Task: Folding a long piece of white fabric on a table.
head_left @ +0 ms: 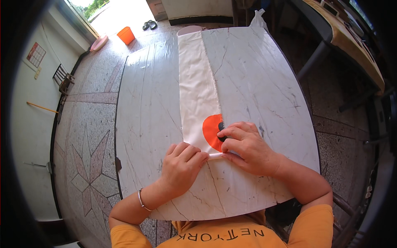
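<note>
A long strip of white cloth lies lengthwise over the marbled table, its right edge frayed. Near its close end sits an orange rounded patch with a black piece at its right edge, partly hidden by my fingers. The cloth's near edge is rolled into a narrow white roll. My left hand has its fingers closed on the left end of that roll. On the right end, my right hand pinches the roll with thumb and fingers, its upper fingers touching the black piece.
The marbled table fills the middle. A pink round object and a white plastic bag are at its far edge. Beyond stand an orange bucket, a pink basin and dark slippers. Another table is at right.
</note>
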`<state>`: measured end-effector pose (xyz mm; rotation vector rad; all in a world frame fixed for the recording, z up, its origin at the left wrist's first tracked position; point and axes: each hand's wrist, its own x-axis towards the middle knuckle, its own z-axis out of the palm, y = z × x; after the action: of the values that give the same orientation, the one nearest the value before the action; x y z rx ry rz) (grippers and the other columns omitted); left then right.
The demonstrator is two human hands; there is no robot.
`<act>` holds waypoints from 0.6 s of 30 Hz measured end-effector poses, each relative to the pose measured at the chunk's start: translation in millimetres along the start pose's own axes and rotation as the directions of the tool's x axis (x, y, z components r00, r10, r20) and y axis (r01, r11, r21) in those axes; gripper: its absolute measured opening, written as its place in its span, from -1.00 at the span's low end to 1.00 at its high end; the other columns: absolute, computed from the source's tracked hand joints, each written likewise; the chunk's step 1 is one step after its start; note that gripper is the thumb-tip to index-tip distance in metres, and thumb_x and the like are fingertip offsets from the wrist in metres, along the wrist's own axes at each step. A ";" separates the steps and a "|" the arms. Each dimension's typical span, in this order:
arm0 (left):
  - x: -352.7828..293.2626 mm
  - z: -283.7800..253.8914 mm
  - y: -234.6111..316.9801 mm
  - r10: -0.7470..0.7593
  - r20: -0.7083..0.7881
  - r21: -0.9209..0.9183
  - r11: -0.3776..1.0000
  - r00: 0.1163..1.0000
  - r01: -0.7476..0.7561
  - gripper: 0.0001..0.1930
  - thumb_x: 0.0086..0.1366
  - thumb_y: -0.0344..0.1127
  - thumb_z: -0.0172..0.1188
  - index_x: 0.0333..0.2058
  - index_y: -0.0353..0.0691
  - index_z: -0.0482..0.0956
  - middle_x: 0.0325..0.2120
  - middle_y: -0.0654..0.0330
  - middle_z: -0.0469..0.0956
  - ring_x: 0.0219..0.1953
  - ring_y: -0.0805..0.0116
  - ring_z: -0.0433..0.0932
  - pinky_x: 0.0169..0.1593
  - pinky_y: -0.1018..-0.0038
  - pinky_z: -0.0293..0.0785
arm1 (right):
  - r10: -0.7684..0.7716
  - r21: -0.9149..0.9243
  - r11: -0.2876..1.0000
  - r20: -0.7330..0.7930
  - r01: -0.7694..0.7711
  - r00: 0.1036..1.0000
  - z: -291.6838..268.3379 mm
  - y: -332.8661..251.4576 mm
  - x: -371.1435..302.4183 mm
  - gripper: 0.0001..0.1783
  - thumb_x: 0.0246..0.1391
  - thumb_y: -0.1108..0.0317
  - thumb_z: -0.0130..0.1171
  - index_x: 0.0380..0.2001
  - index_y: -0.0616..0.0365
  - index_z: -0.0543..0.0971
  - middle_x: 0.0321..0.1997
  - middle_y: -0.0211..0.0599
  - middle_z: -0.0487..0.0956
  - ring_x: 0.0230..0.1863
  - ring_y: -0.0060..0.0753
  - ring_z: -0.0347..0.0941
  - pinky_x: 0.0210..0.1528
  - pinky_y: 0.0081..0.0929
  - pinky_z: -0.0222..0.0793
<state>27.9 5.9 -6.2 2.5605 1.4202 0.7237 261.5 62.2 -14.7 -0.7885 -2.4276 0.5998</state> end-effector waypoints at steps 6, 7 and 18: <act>-1.0 -3.9 2.8 0.041 -0.024 0.003 0.999 0.999 -0.041 -0.85 0.10 -0.35 0.38 -0.32 -0.14 0.68 -0.39 0.30 0.56 -0.30 0.27 0.49 -0.19 0.35 0.39 | -0.029 0.015 0.999 0.033 0.028 0.999 -6.5 -2.3 -1.2 -0.85 0.04 0.31 0.32 -0.37 0.07 0.55 0.05 -0.23 0.51 0.22 -0.11 0.32 0.27 -0.10 0.11; -2.5 -2.2 -0.5 0.021 -0.009 -0.016 1.000 1.000 -0.021 -0.86 0.11 -0.36 0.38 -0.31 -0.14 0.68 -0.39 0.30 0.56 -0.30 0.27 0.49 -0.18 0.35 0.39 | -0.028 0.006 1.000 0.029 0.027 0.999 -5.4 -1.1 -1.7 -0.85 0.04 0.31 0.31 -0.37 0.08 0.55 0.07 -0.21 0.51 0.24 -0.10 0.31 0.27 -0.10 0.10; 2.5 -3.6 -0.4 -0.076 0.053 -0.178 0.980 0.996 0.084 -0.88 0.12 -0.47 0.34 -0.32 -0.20 0.67 -0.40 0.16 0.53 -0.34 0.20 0.48 -0.28 0.35 0.44 | 0.030 0.034 0.999 0.032 -0.031 0.999 -2.6 -0.5 1.5 -0.92 0.05 0.39 0.30 -0.40 0.06 0.58 0.14 -0.22 0.50 0.26 -0.08 0.30 0.27 -0.14 0.11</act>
<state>27.1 7.8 -2.3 2.3546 1.3674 0.7396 261.8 63.4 -11.9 -0.8083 -2.4308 0.6690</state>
